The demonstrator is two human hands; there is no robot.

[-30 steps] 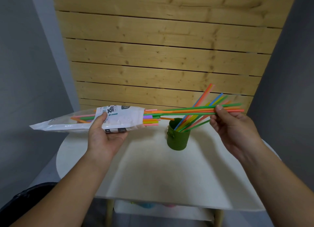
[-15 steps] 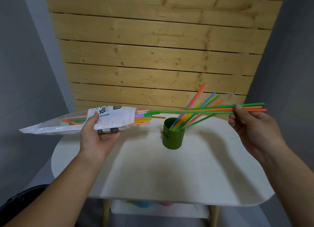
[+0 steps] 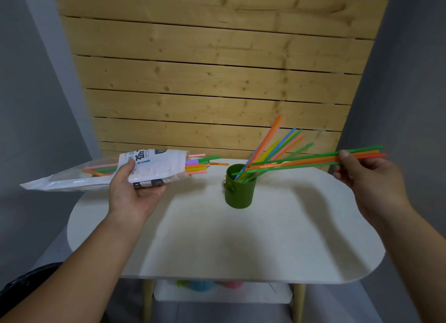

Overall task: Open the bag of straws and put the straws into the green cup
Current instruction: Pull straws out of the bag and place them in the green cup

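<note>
My left hand grips the white plastic bag of straws from below, held level above the table's left side, with coloured straw ends sticking out of its open right end. My right hand pinches a small bundle of green and orange straws at their right ends. The bundle lies nearly level, clear of the bag, its left tips over the mouth of the green cup. The cup stands upright on the white table and holds several straws that lean to the right.
A wall of wooden planks rises right behind the table. Grey walls close in on both sides. Under the table top, a lower shelf holds some coloured round objects.
My right hand has pulled the bundle of straws rightward, fully out of the bag, and its left tips now hang over the cup. The bag in my left hand stays level.
</note>
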